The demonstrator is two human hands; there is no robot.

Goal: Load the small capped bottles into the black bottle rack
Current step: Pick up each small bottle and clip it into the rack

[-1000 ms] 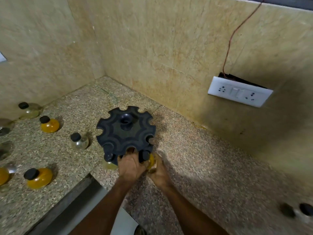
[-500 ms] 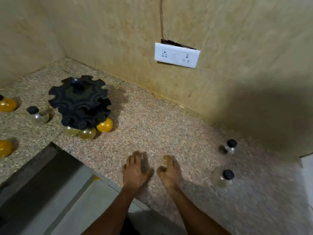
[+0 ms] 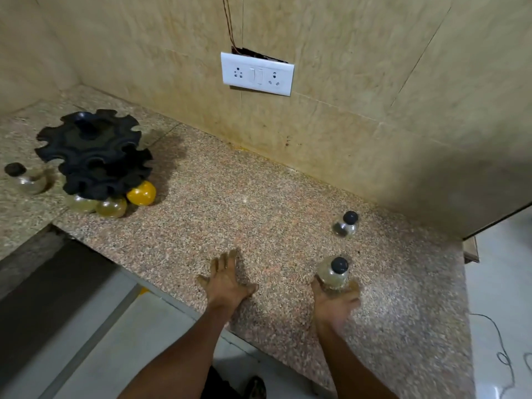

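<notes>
Fingers of my right hand [image 3: 334,302] grasp the near bottle [image 3: 334,275] on the counter [image 3: 259,226]; left hand [image 3: 227,280] lies flat. I should lift upright, then carry to the rack [image 3: 92,154].

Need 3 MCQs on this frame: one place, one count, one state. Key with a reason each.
1. Where is the rack? A) far left on the counter B) by the right hand C) on the floor
2. Bottles hanging in the rack? A) none B) three C) six
3. What is the right hand doing? A) lying flat B) gripping a bottle C) touching the socket

A: it stands near the left corner.
B: two pale, one yellow under its near rim.
B: fingers curl round the bottle's base; the left hand lies flat.
</notes>
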